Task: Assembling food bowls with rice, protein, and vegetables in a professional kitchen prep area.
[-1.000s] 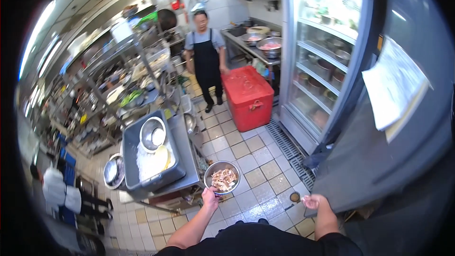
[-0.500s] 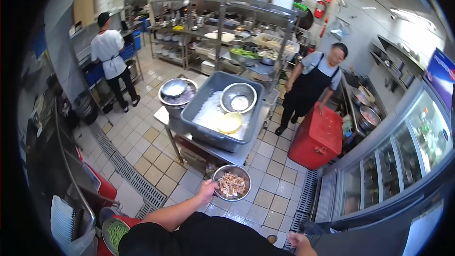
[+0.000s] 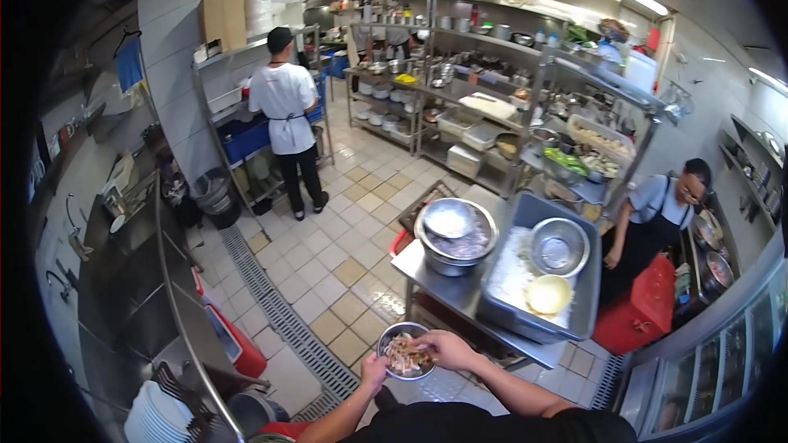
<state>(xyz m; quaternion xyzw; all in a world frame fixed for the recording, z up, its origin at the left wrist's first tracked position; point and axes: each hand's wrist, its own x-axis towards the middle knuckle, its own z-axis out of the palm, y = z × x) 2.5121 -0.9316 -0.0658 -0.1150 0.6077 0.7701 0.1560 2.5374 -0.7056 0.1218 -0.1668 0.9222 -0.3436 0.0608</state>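
small steel bowl (image 3: 405,352) of chopped food: lower centre of frame, above tiled floor (image 3: 345,279) | left hand (image 3: 373,372): fingers clasp bowl's lower-left rim | right hand (image 3: 443,350): fingers curled over bowl's right rim | steel table (image 3: 460,295) just above-right

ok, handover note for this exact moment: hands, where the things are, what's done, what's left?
Left hand: grips the near rim of the small metal bowl of chopped food.
Right hand: fingers in the bowl, on the food.
Bowl is held over the tiled floor, just short of the steel cart, which carries a large metal bowl and a grey tub.
Done: bowl is carried in hand.
Left: bowl not yet set down anywhere.
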